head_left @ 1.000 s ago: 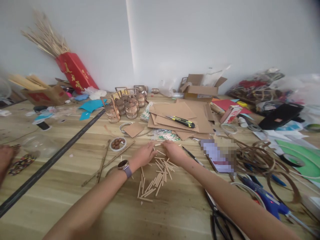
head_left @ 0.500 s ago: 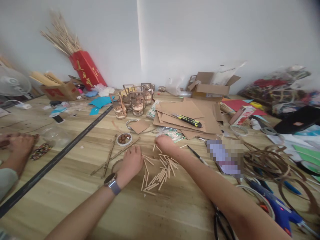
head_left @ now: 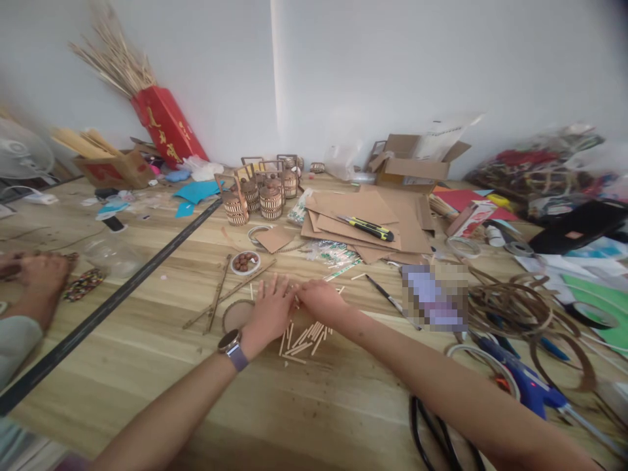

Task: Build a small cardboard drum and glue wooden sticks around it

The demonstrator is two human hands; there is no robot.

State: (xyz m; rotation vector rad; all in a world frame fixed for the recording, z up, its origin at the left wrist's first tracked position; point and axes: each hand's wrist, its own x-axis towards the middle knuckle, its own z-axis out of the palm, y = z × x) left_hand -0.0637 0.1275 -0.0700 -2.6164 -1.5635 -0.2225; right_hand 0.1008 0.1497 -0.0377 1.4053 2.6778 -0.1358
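Fingers of the left hand (head_left: 272,309) are being held loosely spread, those of the right hand (head_left: 321,302) bunched, any grip being impossible to tell. Short sticks (head_left: 314,333) are being partly screened just nearside, while the far side is being crowded by cardboard sheets (head_left: 346,208) and a bowl (head_left: 245,273).

The wooden table (head_left: 338,409) is carrying loose short sticks (head_left: 304,345) toward its near edge. Left of them, 2 thin strips (head_left: 220,288) are crossing beside 1 white dish (head_left: 258,263). Lidded baskets (head_left: 271,204) are standing toward the far edge, left of stacked cardboard sheets (head_left: 343,209). 1 blue glue gun (head_left: 532,386) is lying toward the near right corner, and 1 black band (head_left: 122,286) is running obliquely from the left edge.
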